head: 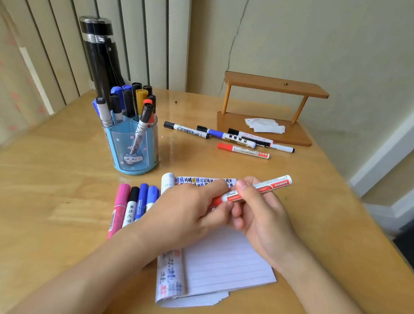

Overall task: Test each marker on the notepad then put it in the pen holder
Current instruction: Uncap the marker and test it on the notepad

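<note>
A red-and-white marker [269, 185] is held over the lined notepad [227, 261]. My right hand [258, 214] grips its barrel, and my left hand [186, 211] pinches its red cap end. The notepad's earlier pages, covered in coloured test marks, are rolled back at its left and top. A blue pen holder [132, 145] with several markers in it stands behind and to the left. Several markers [134, 205] lie side by side left of the notepad. More markers [228, 140] lie loose further back on the table.
A black cylinder flask [98, 55] stands behind the pen holder. A small wooden shelf [271, 107] with crumpled white tissue [262, 125] sits at the back right. The table edge runs along the right, with floor beyond it.
</note>
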